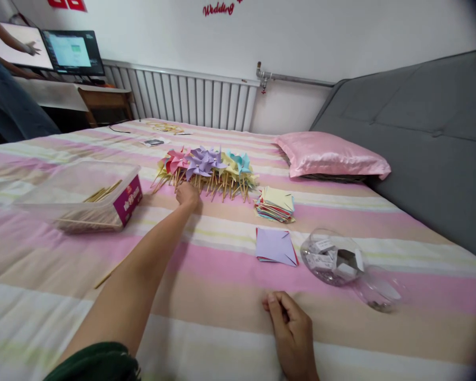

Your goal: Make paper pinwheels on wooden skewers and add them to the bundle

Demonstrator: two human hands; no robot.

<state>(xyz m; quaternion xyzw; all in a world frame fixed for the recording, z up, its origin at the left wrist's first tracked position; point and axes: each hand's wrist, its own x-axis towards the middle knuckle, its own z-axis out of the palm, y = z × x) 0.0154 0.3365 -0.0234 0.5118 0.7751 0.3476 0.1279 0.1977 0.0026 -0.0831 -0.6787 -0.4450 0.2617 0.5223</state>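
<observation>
My left hand (188,196) reaches far forward to a cluster of paper pinwheels on sticks. Its fingers are curled at the stick of a purple pinwheel (199,164); the fingertips are mostly hidden. Pink pinwheels (177,160), a light blue pinwheel (241,162) and yellow ones lie around it, sticks pointing toward me. My right hand (293,330) rests closed on the striped bedspread (222,301), thumb against the index finger; whether anything small is inside does not show. Just beyond it lies a small stack of cut paper squares (275,246), purple on top.
A taller paper stack (276,203) sits farther back. At right are a round clear container (331,259) with small boxes and its lid (381,291). At left stand a plastic box of sticks (95,203) and a loose stick (109,275). Beyond are a pillow (333,153) and another person (11,100).
</observation>
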